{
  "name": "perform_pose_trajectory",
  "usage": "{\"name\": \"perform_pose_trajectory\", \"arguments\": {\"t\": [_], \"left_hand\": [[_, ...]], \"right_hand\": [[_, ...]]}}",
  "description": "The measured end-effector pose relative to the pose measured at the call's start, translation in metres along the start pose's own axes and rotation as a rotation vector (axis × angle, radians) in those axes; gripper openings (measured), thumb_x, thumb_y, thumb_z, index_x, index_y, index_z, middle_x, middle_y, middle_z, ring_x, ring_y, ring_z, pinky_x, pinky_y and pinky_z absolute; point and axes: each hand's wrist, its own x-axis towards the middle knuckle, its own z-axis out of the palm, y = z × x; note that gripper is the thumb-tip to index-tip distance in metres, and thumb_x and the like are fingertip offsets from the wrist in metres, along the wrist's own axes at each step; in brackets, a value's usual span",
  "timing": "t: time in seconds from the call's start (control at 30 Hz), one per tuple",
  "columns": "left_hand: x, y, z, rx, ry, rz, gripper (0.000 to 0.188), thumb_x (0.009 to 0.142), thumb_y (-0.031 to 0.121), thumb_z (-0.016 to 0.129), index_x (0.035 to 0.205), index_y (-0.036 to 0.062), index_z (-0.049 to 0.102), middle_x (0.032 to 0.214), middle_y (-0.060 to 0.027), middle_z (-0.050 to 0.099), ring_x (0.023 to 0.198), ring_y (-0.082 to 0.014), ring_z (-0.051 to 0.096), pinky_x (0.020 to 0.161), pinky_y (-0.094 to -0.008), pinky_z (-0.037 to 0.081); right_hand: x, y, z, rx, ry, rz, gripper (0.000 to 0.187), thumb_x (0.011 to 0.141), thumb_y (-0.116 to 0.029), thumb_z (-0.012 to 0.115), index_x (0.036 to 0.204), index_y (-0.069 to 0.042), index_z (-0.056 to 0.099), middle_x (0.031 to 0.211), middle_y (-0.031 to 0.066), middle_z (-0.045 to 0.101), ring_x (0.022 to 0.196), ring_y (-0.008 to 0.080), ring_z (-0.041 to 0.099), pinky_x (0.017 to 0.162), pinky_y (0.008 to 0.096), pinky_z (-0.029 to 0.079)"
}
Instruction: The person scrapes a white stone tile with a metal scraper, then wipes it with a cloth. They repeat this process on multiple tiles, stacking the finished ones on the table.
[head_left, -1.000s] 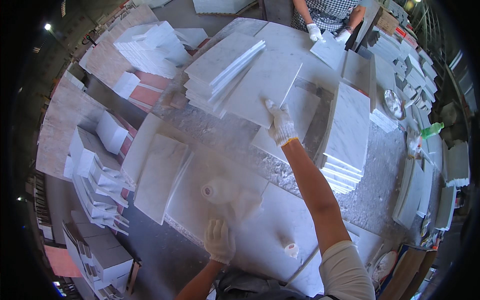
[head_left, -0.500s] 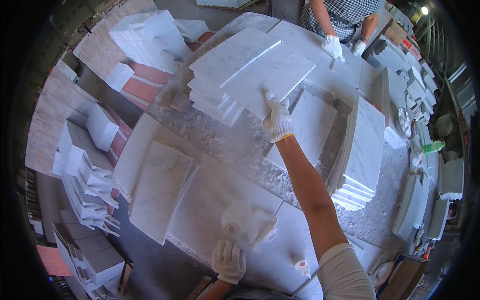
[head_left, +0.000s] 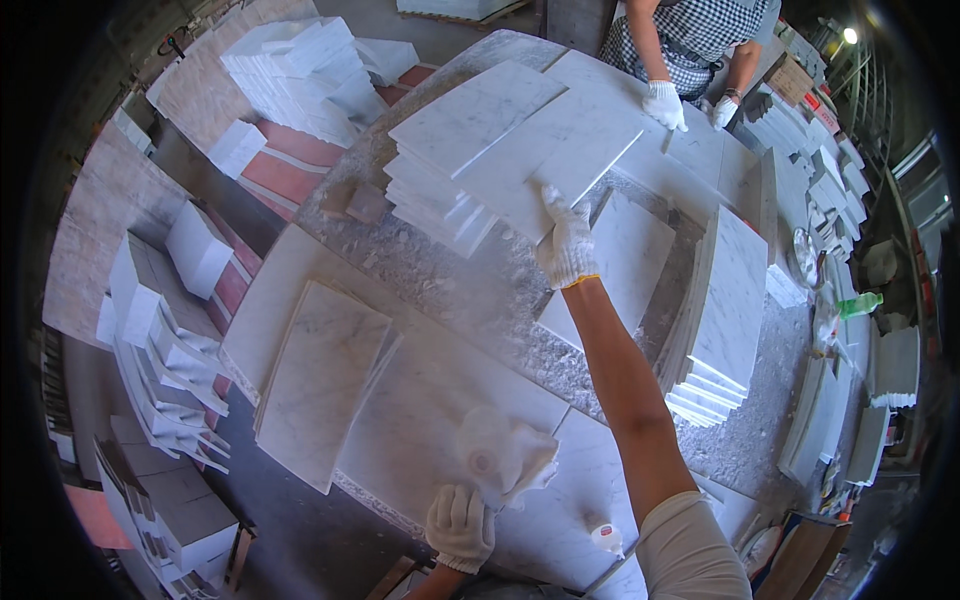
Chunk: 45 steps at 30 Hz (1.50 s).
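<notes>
My right hand [head_left: 570, 240], in a white knit glove, is closed on the near corner of a thin white marble tile [head_left: 560, 150]. The thumb side lies over the tile's top. This tile rests on a stack of similar tiles [head_left: 440, 205], beside another tile [head_left: 480, 110] on top. Down at the near edge of the worktable, my gloved left hand [head_left: 460, 527] rests on a pale slab [head_left: 400, 440] with its fingers curled. What lies under those fingers is hidden. A crumpled white cloth-like piece [head_left: 532, 462] is right beside it, partly blurred by haze.
A leaning tile stack [head_left: 722, 300] stands right of my forearm, and a single tile [head_left: 625, 250] lies nearby. More tiles [head_left: 320, 380] lie at left. Across the table is a co-worker's gloved hand [head_left: 663, 105]. A small white roll-like thing [head_left: 606, 540] lies near my right sleeve.
The view has shifted slightly. My right hand keeps its grip on the tile, and the bright edge between it and the neighbouring tile shows thinner. My left hand has stayed in place.
</notes>
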Motion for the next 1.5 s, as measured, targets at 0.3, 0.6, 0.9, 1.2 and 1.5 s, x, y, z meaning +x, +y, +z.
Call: {"name": "perform_pose_trajectory", "arguments": {"t": [0.3, 0.6, 0.9, 1.2, 1.5], "left_hand": [[0.002, -0.001, -0.003, -0.039, -0.01, 0.001, 0.044, 0.086, 0.019, 0.075, 0.127, 0.0041, 0.064, 0.131, -0.0155, 0.058, 0.12, -0.0392, 0.059, 0.091, -0.0512, 0.056], [0.001, -0.001, -0.002, -0.043, -0.006, 0.003, 0.045, 0.085, 0.02, 0.075, 0.126, 0.0041, 0.064, 0.131, -0.0159, 0.057, 0.118, -0.0399, 0.059, 0.091, -0.0521, 0.055], [0.003, 0.001, -0.002, -0.024, 0.003, 0.012, 0.044, 0.087, 0.02, 0.074, 0.126, 0.0031, 0.064, 0.131, -0.0151, 0.057, 0.117, -0.0393, 0.06, 0.089, -0.0518, 0.055], [0.004, 0.003, -0.003, 0.005, 0.015, 0.012, 0.04, 0.088, 0.017, 0.072, 0.125, 0.0025, 0.065, 0.131, -0.0134, 0.058, 0.117, -0.0391, 0.061, 0.087, -0.0503, 0.054], [0.008, 0.007, -0.007, -0.037, 0.064, 0.04, 0.042, 0.085, 0.011, 0.072, 0.126, 0.0023, 0.064, 0.128, -0.014, 0.06, 0.116, -0.04, 0.061, 0.088, -0.0499, 0.053]], "right_hand": [[-0.025, -0.061, 0.039, 0.366, 0.168, 0.198, 0.061, 0.098, -0.011, 0.075, 0.147, -0.013, 0.039, 0.135, 0.0145, 0.06, 0.115, 0.034, 0.068, 0.064, 0.0519, 0.064], [-0.027, -0.069, 0.041, 0.303, 0.213, 0.258, 0.063, 0.097, -0.011, 0.077, 0.146, -0.008, 0.039, 0.136, 0.0164, 0.06, 0.114, 0.0335, 0.069, 0.072, 0.0472, 0.067], [-0.027, -0.064, 0.037, 0.346, 0.152, 0.169, 0.059, 0.094, -0.009, 0.078, 0.141, -0.008, 0.044, 0.133, 0.0166, 0.063, 0.114, 0.0303, 0.069, 0.077, 0.0482, 0.066], [0.01, -0.11, 0.012, -0.232, 0.071, -0.21, 0.033, 0.099, -0.017, 0.076, 0.128, -0.004, 0.065, 0.124, 0.0088, 0.071, 0.115, 0.0213, 0.07, 0.096, 0.0383, 0.063], [-0.091, -0.132, -0.037, 0.013, -0.264, -0.027, 0.036, 0.105, -0.024, 0.069, 0.135, -0.005, 0.061, 0.118, 0.0071, 0.073, 0.103, 0.019, 0.073, 0.086, 0.0348, 0.065]]}}
